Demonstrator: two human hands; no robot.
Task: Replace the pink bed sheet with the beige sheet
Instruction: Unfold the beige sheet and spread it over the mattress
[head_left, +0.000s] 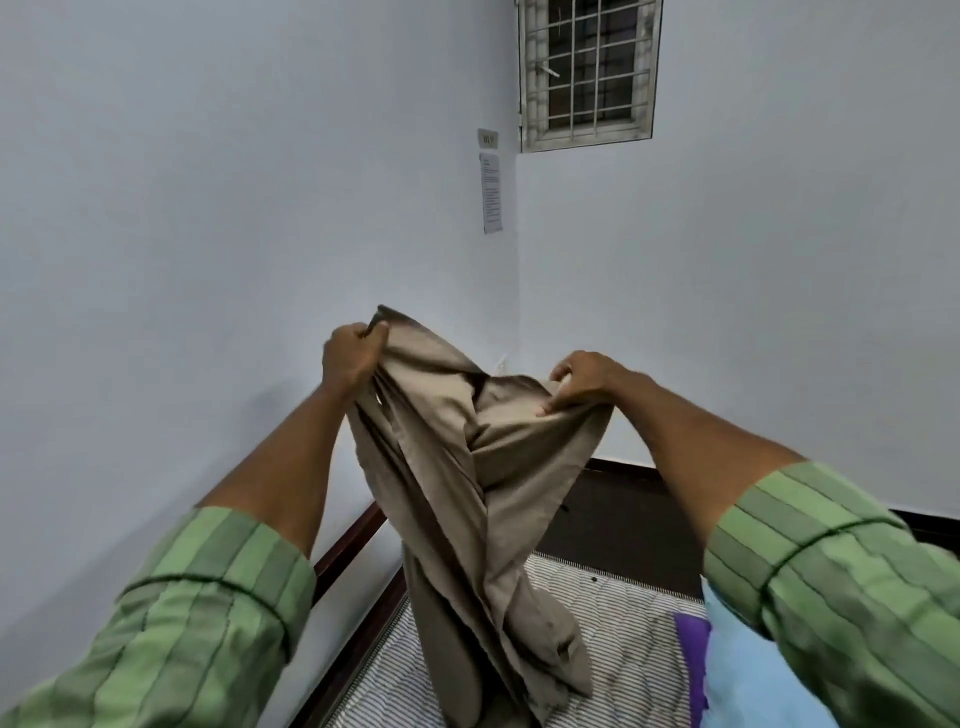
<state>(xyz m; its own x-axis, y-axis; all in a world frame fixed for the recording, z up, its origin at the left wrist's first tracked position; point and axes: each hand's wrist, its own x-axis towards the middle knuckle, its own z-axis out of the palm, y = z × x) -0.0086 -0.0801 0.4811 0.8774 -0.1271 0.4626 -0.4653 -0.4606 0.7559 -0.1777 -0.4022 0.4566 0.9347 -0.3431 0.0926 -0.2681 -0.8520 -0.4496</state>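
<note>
**Commentator 1:** Both hands are clamped on the cloth! Left hand (353, 358), centre-left of the frame, has its fingers curled tight round a bunched top edge of the crumpled beige cotton bed sheet (467, 467), thumb pressed over the fold.

**Commentator 2:** And the right hand (582, 382), just right of centre, a touch lower, pinches another gathered edge, fingers hooked over the top and thumb underneath. Nothing loose about either grip.

**Commentator 1:** So the sheet hangs between them, centre of the frame, held up in the air in front of the pale blue-white wall (208, 208). It sags in a twisted rope of folds, and its lower end drops to the grey-and-white striped quilted mattress (613, 608) at bottom centre.

**Commentator 2:** Whether that tail rests on the mattress or just brushes it, I cannot tell. Dark brown wooden bed frame (348, 540) runs along the left wall.

**Commentator 1:** Lower right, a light blue fabric (737, 675) with a purple cloth strip (693, 654) beside it, lying on the mattress, partly behind the green striped sleeve (831, 587).

**Commentator 2:** Up top, a white-barred window (589, 73), and a printed paper notice (491, 192) stuck near the corner.
</note>
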